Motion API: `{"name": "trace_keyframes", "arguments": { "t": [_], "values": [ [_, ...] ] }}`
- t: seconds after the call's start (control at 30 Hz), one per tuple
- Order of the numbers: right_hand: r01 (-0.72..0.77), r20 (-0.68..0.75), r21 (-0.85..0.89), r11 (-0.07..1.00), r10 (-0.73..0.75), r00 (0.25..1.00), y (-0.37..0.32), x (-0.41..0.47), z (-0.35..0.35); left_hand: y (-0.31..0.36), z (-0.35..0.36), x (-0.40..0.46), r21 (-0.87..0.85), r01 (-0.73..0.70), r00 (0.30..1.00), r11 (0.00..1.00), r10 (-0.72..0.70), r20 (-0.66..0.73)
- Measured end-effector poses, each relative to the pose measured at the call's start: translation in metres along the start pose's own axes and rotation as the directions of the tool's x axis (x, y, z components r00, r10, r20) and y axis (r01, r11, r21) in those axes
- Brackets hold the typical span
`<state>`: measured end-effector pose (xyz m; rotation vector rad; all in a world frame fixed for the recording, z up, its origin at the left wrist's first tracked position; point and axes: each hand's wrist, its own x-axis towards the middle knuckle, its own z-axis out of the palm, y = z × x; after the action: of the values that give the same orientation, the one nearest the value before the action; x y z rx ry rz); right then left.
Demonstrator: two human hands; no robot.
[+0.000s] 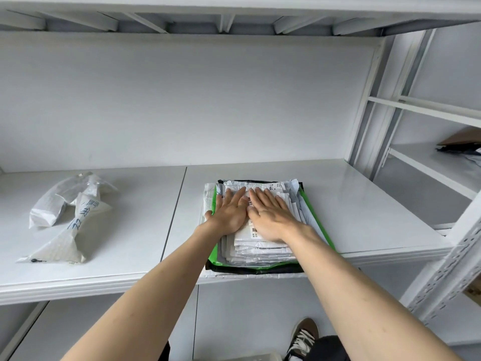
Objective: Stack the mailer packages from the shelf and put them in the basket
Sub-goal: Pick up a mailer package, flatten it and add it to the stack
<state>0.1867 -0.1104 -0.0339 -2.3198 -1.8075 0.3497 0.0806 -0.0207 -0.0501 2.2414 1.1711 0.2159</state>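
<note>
White mailers in a stack (256, 246) are lying near the front edge of the shelf (364, 204); we are pressing our left hand (229, 212) and right hand (270, 217) flat on top, fingers straight.

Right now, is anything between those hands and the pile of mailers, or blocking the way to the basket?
Nothing between them: the left hand and right hand lie flat on the stack of mailers. No basket is clearly in view, so that path can't be judged.
</note>
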Motion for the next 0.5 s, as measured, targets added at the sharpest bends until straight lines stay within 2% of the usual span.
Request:
{"name": "trace_keyframes", "arguments": {
  "t": [0.13, 0.3, 0.5],
  "values": [
    [0.025, -0.065, 0.149, 0.988, -0.016, 0.998, -0.010, -0.009, -0.029, 0.004, -0.021, -0.005, -0.006, -0.026, 0.999, 1.000, 0.026, -0.020],
    [0.051, -0.166, -0.006, 0.999, -0.052, 0.985, -0.047, -0.006, -0.073, -0.001, -0.064, -0.019, -0.118, -0.020, 0.993, 0.993, 0.006, -0.116],
    [0.180, -0.128, -0.069, 0.981, -0.188, 0.974, -0.131, 0.025, -0.081, -0.059, -0.118, -0.035, -0.032, 0.045, 0.959, 0.999, -0.052, -0.277]
  ]
}}
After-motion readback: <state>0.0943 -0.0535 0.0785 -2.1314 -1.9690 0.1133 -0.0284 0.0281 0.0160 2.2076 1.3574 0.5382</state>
